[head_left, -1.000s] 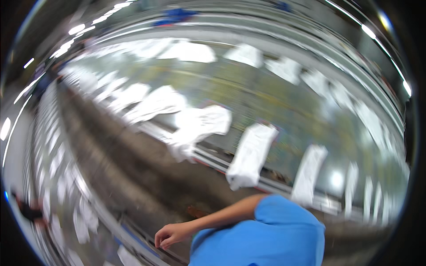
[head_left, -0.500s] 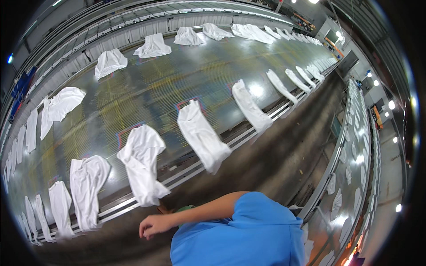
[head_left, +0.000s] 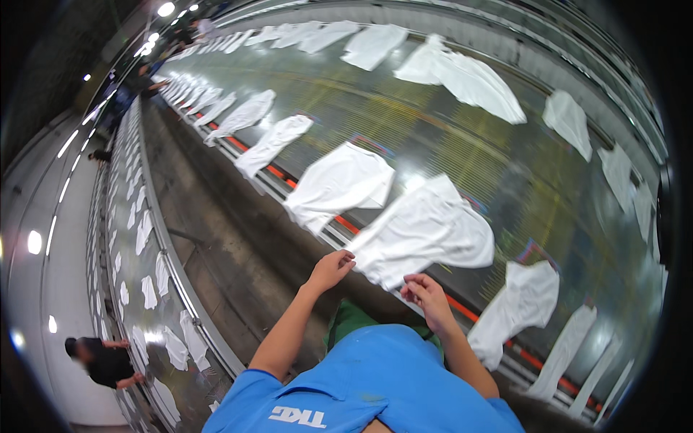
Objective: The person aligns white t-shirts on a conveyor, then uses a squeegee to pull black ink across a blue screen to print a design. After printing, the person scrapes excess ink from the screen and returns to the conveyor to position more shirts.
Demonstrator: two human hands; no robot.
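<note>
A white T-shirt lies flat on a long shiny metal table, its hem at the near edge. My left hand pinches the left corner of that hem. My right hand grips the hem's right part. Both forearms come up from my blue shirt at the bottom of the view. Another white T-shirt lies just left of it, and a further white shirt hangs over the edge to the right.
Several more white shirts line the table both ways and its far side. A dark floor aisle runs on my left beside a second table with white garments. A person in black stands lower left.
The view swung round to the table in front of me. Both hands rose from near my body and took hold of the white T-shirt's hem.
</note>
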